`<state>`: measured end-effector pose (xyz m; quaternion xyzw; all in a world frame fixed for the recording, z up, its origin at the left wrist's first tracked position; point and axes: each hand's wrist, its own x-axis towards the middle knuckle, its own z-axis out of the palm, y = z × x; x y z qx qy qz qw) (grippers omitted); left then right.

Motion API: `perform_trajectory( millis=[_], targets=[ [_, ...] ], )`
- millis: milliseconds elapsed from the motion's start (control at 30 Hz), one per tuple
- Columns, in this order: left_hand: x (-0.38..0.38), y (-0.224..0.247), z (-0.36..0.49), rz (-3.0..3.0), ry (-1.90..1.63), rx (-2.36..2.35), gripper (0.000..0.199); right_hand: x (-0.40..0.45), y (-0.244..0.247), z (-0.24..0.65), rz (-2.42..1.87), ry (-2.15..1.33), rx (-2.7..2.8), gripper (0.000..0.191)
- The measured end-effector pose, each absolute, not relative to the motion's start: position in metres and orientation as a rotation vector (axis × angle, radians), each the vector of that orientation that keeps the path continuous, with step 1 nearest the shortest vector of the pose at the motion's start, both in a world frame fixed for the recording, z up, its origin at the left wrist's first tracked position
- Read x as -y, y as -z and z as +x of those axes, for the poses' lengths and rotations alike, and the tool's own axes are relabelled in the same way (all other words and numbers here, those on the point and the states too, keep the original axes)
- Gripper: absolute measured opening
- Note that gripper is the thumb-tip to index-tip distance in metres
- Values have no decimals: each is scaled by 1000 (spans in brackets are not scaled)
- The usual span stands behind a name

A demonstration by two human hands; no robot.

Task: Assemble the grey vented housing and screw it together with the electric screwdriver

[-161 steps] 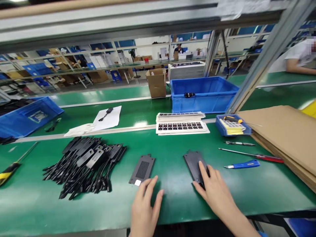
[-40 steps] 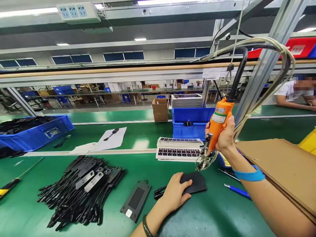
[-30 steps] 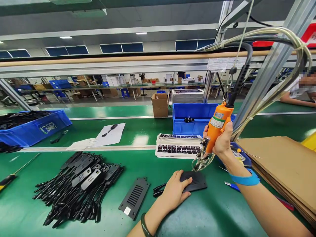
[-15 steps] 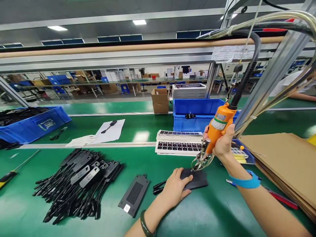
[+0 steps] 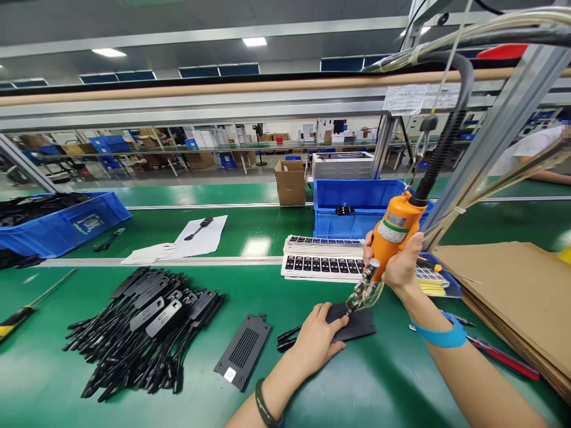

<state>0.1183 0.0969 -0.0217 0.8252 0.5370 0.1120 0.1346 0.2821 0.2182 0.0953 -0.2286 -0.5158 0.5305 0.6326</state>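
Observation:
Wrapped around an orange power screwdriver (image 5: 393,229), my right hand (image 5: 401,261) holds the tool tilted, its tip down at a black plastic case (image 5: 360,326). My left hand (image 5: 319,336) presses that case flat on the green bench, fingers resting over its left part. Black cable ends (image 5: 288,339) stick out to the left of the case. Another black slotted cover (image 5: 245,351) with a small white label lies left of my left hand. Farther left is a heap of black cased cables (image 5: 151,327).
Blue bins stand at the back left (image 5: 89,224) and back centre (image 5: 348,224). Label sheets (image 5: 323,266) lie behind the case. Cardboard sheets (image 5: 513,285) and a red-handled tool (image 5: 504,358) are at right. A yellow-black screwdriver (image 5: 20,318) lies far left. Hoses hang from the frame.
The orange screwdriver and my right hand have shifted slightly left and down, with the tip still at the case. My left hand stays on the case.

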Motion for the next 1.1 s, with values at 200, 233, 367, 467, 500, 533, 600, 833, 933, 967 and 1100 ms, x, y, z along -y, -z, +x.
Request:
perform_trajectory(
  millis=[200, 233, 367, 467, 500, 533, 600, 833, 933, 967, 1100],
  targets=[
    [-101, 24, 119, 2401, -328, -1557, 57, -212, -111, 296, -505, -1209, 1186, 77],
    [-102, 24, 119, 2401, -329, -1557, 56, -210, -117, 298, -500, -1179, 1164, 74],
    [-103, 23, 119, 2402, -336, -1558, 54, -201, -130, 303, -527, -1116, 1092, 68],
    [-103, 22, 118, 2405, -340, -1553, 53, -194, -125, 305, -561, -1119, 1066, 68],
    [-103, 22, 118, 2407, -342, -1550, 53, -192, -122, 305, -563, -1118, 1061, 67],
    [-103, 22, 117, 2409, -345, -1548, 54, -191, -118, 305, -565, -1118, 1058, 66],
    [-103, 23, 117, 2411, -353, -1544, 54, -188, -109, 304, -573, -1129, 1061, 65],
    [-103, 25, 117, 2413, -366, -1547, 53, -186, -102, 301, -603, -1159, 1089, 73],
    [-102, 23, 117, 2411, -361, -1548, 53, -183, -103, 301, -604, -1133, 1086, 73],
    [-102, 22, 117, 2409, -358, -1548, 53, -181, -102, 301, -603, -1111, 1086, 72],
    [-101, 19, 118, 2402, -337, -1550, 52, -175, -96, 298, -623, -1045, 1116, 74]
  ],
)
